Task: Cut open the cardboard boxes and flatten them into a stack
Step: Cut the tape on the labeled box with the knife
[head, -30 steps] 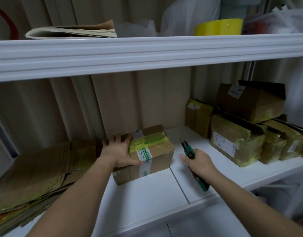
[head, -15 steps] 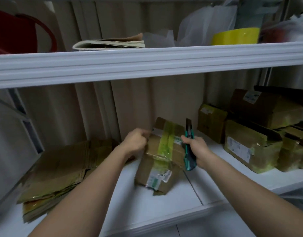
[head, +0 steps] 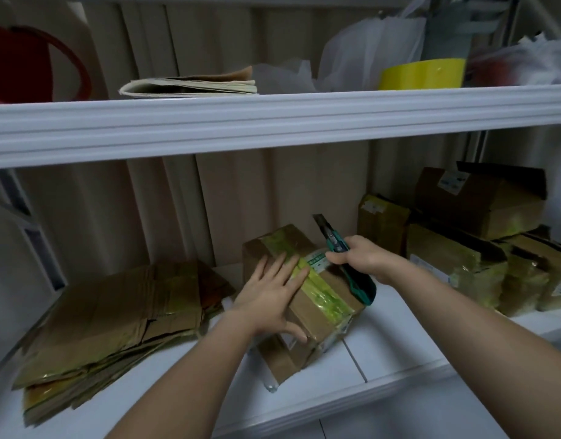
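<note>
A brown cardboard box (head: 314,315) sealed with yellow-green tape lies on the white lower shelf (head: 399,340), its long side running toward me. My left hand (head: 273,294) presses flat on the box top with fingers spread and thumb along its near side. My right hand (head: 363,258) grips a green utility knife (head: 339,248) just above the far right of the box, blade pointing up and away. A stack of flattened cardboard (head: 114,315) lies on the shelf to the left.
Several taped boxes (head: 456,261) crowd the right end of the shelf, one larger box (head: 482,198) on top. The upper shelf (head: 273,118) overhangs close above, holding folded paper (head: 190,87), plastic bags and a yellow tub (head: 421,74).
The box has been turned and laid down with its taped face up. My left hand went from gripping its far end to pressing flat on top. The knife hand shifted slightly right.
</note>
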